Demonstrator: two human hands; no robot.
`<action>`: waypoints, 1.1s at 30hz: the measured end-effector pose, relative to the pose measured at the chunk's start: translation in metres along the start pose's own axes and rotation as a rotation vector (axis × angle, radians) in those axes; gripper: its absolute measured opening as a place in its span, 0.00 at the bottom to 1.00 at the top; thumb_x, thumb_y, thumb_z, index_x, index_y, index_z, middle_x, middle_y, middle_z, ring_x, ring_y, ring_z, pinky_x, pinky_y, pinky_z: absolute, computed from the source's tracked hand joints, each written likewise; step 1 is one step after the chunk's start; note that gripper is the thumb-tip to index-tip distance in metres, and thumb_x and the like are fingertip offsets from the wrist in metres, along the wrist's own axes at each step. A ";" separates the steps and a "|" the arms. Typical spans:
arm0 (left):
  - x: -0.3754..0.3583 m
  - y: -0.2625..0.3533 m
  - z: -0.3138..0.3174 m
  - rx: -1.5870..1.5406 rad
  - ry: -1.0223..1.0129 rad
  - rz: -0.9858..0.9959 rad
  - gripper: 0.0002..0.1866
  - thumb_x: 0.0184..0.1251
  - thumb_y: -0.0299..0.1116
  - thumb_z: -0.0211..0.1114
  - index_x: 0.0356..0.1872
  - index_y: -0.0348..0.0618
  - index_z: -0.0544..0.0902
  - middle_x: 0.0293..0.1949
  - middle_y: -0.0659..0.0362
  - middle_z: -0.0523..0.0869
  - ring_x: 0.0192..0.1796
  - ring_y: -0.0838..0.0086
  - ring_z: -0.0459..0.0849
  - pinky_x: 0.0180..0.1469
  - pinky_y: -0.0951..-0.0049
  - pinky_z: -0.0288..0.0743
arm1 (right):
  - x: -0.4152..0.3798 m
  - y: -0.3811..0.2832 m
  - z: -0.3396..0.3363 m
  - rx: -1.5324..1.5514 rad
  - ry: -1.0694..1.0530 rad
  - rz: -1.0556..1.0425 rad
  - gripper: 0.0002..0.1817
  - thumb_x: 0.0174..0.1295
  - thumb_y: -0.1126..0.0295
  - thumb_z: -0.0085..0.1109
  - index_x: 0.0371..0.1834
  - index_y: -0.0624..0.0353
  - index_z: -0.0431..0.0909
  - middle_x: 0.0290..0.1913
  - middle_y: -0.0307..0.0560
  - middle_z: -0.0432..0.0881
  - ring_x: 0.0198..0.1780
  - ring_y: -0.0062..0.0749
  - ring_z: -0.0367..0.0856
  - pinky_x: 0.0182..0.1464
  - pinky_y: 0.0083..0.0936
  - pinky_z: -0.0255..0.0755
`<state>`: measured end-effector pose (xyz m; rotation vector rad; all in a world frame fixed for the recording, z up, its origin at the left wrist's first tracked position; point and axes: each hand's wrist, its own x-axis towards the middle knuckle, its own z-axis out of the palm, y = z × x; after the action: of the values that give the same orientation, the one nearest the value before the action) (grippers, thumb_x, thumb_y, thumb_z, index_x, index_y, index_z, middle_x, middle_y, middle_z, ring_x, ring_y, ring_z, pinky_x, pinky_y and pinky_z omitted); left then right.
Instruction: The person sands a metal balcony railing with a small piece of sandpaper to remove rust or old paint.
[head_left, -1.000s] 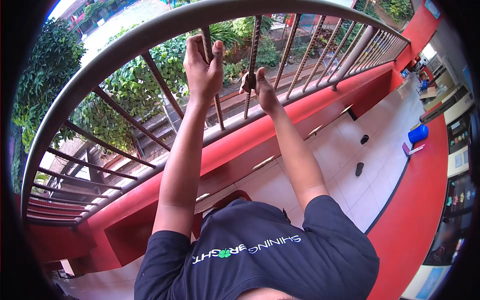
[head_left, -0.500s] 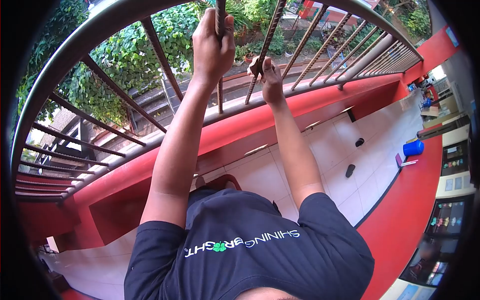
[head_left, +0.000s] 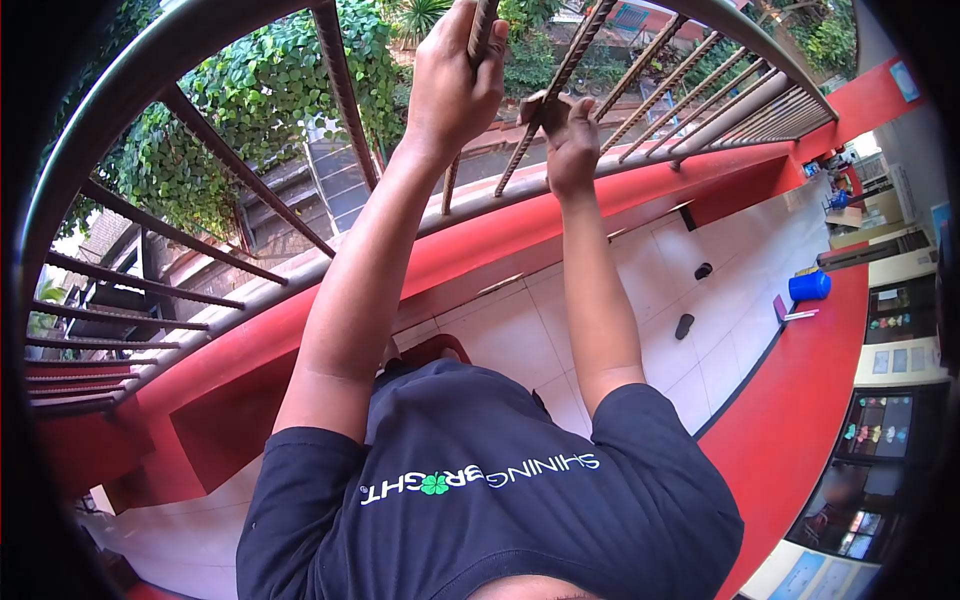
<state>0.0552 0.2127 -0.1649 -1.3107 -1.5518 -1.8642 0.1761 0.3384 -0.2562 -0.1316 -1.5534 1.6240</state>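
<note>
My left hand is closed around an upright ribbed metal bar of the railing, its fingertips near the frame's top edge. To its right, my right hand is closed at the neighbouring ribbed bar, thumb pointing up. A small tan-brown folded piece, resembling sandpaper, is pressed against that bar in my right hand. Its far side and most of my right fingers are hidden behind the bar and hand.
A thick curved handrail tops the railing, above a red ledge. Leafy plants grow beyond. On the tiled floor lie two dark slippers. A blue bucket stands right, on a red surface.
Both hands and the bars sit further right and slightly higher in view. My right hand with the brown piece is a little higher along its bar. My left hand keeps its grip.
</note>
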 end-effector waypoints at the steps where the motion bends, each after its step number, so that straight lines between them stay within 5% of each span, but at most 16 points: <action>1: 0.000 -0.001 0.001 -0.022 -0.003 -0.002 0.11 0.81 0.37 0.59 0.43 0.39 0.77 0.25 0.55 0.77 0.27 0.67 0.77 0.33 0.64 0.71 | 0.014 -0.008 0.004 0.085 0.118 0.010 0.42 0.83 0.39 0.25 0.51 0.70 0.80 0.45 0.56 0.87 0.52 0.43 0.85 0.63 0.38 0.72; 6: 0.000 0.002 -0.001 -0.037 -0.034 -0.051 0.10 0.81 0.36 0.59 0.42 0.39 0.77 0.24 0.55 0.76 0.26 0.66 0.75 0.33 0.63 0.70 | -0.012 -0.003 0.010 -0.276 0.118 -0.033 0.43 0.83 0.39 0.23 0.57 0.71 0.79 0.49 0.52 0.87 0.56 0.39 0.83 0.68 0.38 0.68; 9: 0.009 0.010 -0.012 -0.082 -0.093 -0.063 0.09 0.76 0.31 0.57 0.35 0.37 0.80 0.25 0.48 0.80 0.31 0.57 0.84 0.36 0.55 0.76 | -0.024 0.013 0.010 -0.010 0.031 -0.012 0.42 0.83 0.40 0.24 0.59 0.70 0.79 0.53 0.51 0.86 0.59 0.37 0.81 0.70 0.37 0.66; 10: 0.007 0.009 -0.013 -0.133 -0.127 -0.092 0.08 0.77 0.31 0.58 0.37 0.39 0.75 0.26 0.48 0.74 0.32 0.53 0.79 0.37 0.54 0.71 | -0.024 0.007 0.010 -0.054 0.056 0.053 0.43 0.83 0.39 0.25 0.60 0.70 0.79 0.56 0.52 0.85 0.63 0.37 0.80 0.72 0.37 0.65; 13: 0.002 0.000 -0.003 -0.060 -0.046 -0.001 0.10 0.81 0.36 0.59 0.42 0.39 0.77 0.23 0.54 0.76 0.26 0.65 0.76 0.32 0.63 0.70 | -0.022 -0.003 0.006 -0.025 -0.020 0.074 0.40 0.83 0.40 0.27 0.63 0.69 0.77 0.60 0.52 0.84 0.68 0.37 0.78 0.74 0.41 0.64; 14: 0.001 -0.004 -0.001 -0.067 -0.045 0.001 0.10 0.81 0.36 0.59 0.42 0.39 0.77 0.23 0.54 0.76 0.26 0.65 0.76 0.32 0.63 0.70 | -0.029 -0.004 0.009 0.017 0.185 0.216 0.37 0.84 0.43 0.29 0.67 0.67 0.74 0.64 0.51 0.82 0.71 0.40 0.76 0.77 0.49 0.61; 18: -0.001 -0.005 -0.002 -0.068 -0.048 -0.007 0.11 0.81 0.37 0.60 0.40 0.39 0.77 0.23 0.54 0.77 0.26 0.64 0.77 0.32 0.62 0.70 | -0.035 -0.008 0.010 0.095 0.282 0.212 0.34 0.85 0.46 0.31 0.76 0.64 0.67 0.71 0.52 0.77 0.75 0.42 0.73 0.80 0.55 0.57; 26: -0.001 -0.002 -0.003 -0.078 -0.049 -0.028 0.12 0.81 0.37 0.60 0.39 0.39 0.76 0.22 0.54 0.76 0.25 0.63 0.76 0.32 0.62 0.69 | -0.025 -0.033 0.014 0.028 0.240 0.329 0.36 0.84 0.42 0.30 0.72 0.63 0.73 0.67 0.50 0.82 0.73 0.37 0.76 0.78 0.48 0.58; 28: -0.001 -0.003 -0.004 -0.108 -0.075 -0.049 0.12 0.81 0.37 0.60 0.39 0.39 0.75 0.22 0.53 0.76 0.25 0.63 0.75 0.32 0.62 0.69 | -0.021 -0.035 0.021 -0.022 0.253 0.309 0.36 0.83 0.41 0.32 0.66 0.61 0.78 0.57 0.45 0.87 0.62 0.30 0.82 0.65 0.36 0.74; 31: 0.002 -0.007 -0.003 -0.131 -0.053 0.028 0.12 0.81 0.37 0.60 0.39 0.38 0.75 0.22 0.52 0.75 0.25 0.62 0.75 0.32 0.61 0.69 | -0.012 -0.041 0.029 0.004 0.084 0.218 0.41 0.81 0.35 0.29 0.66 0.62 0.78 0.57 0.47 0.87 0.60 0.30 0.83 0.67 0.35 0.72; 32: 0.000 -0.007 -0.005 -0.156 -0.098 -0.051 0.08 0.74 0.31 0.63 0.40 0.38 0.75 0.32 0.43 0.79 0.36 0.41 0.81 0.39 0.51 0.75 | -0.009 -0.043 0.034 -0.022 0.119 0.222 0.48 0.78 0.30 0.23 0.64 0.65 0.79 0.54 0.48 0.88 0.59 0.32 0.84 0.66 0.34 0.73; 33: 0.001 -0.006 -0.006 -0.155 -0.095 -0.048 0.08 0.74 0.31 0.63 0.40 0.38 0.75 0.32 0.43 0.79 0.36 0.41 0.81 0.39 0.51 0.75 | -0.001 -0.045 0.034 -0.022 0.116 0.219 0.48 0.78 0.30 0.23 0.64 0.65 0.79 0.54 0.48 0.88 0.59 0.32 0.84 0.66 0.34 0.73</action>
<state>0.0473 0.2096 -0.1673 -1.4608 -1.5235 -2.0141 0.1783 0.3053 -0.2111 -0.4130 -1.5098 1.7349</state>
